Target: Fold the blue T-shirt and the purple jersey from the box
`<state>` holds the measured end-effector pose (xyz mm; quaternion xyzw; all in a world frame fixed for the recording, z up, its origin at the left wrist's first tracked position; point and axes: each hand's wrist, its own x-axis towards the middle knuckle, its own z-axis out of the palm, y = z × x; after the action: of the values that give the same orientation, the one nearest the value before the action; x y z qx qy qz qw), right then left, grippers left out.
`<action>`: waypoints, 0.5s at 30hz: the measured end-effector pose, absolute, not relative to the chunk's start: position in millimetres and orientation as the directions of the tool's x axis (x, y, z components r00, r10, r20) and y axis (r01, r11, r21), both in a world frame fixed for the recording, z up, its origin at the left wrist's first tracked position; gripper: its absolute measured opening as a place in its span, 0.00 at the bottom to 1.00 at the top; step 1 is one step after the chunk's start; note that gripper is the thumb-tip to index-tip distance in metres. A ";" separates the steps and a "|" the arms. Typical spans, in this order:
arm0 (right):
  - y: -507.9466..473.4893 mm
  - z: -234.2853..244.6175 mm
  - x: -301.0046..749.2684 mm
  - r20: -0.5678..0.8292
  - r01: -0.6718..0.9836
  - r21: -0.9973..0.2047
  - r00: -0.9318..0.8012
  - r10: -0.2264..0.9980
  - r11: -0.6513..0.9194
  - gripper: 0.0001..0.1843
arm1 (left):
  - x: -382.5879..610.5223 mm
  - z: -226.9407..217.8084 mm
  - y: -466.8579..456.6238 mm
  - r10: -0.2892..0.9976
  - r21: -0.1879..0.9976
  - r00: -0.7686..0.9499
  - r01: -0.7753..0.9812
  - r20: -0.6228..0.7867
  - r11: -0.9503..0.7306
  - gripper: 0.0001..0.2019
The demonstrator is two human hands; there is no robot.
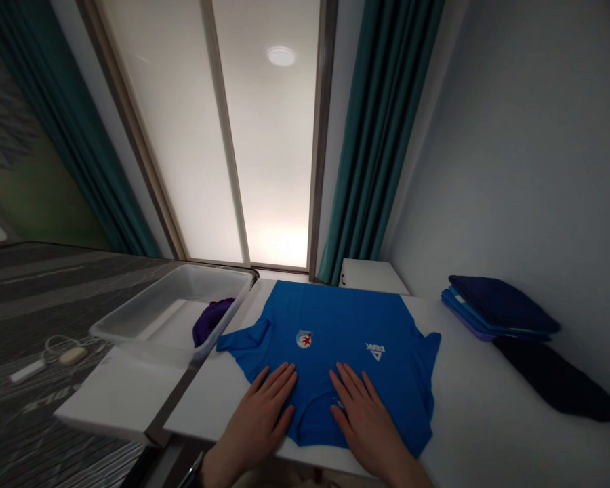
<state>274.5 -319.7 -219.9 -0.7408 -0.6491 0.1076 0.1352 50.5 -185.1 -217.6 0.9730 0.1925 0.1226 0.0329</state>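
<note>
A bright blue T-shirt lies flat and spread out on a white table, its collar toward me and its sleeves out to both sides. My left hand presses palm-down on the shirt to the left of the collar, fingers apart. My right hand rests the same way to the right of the collar. Neither hand grips the cloth. Two small white prints mark the shirt's chest.
A translucent plastic bin holding a purple garment stands left of the shirt. To the right lie a stack of folded dark blue clothes and a black garment. A white cable lies on the grey surface at left.
</note>
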 end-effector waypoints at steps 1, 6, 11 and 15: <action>-322.7 -219.4 278.0 0.014 0.931 -0.341 0.144 0.989 -0.131 0.32 | 53.2 -214.9 -184.5 0.393 0.122 0.895 0.374 0.212 -0.919 0.25; -339.3 -218.4 303.9 0.034 0.914 -0.309 0.288 0.957 -0.264 0.32 | 92.4 -190.7 -192.3 0.395 0.206 0.904 0.361 0.161 -0.910 0.24; -356.7 -221.9 328.0 0.128 0.910 -0.280 0.350 0.928 -0.304 0.29 | 161.0 -173.2 -216.4 0.249 0.278 0.958 0.203 0.140 -0.939 0.24; -373.3 -221.9 347.2 0.145 0.901 -0.251 0.398 0.906 -0.355 0.28 | 216.5 -169.2 -223.4 0.149 0.253 0.977 0.108 0.153 -0.962 0.24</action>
<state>347.2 -373.3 -221.9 -0.8231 -0.5487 0.0091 0.1461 216.5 -223.4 -169.2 0.9867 0.0651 0.0854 0.1224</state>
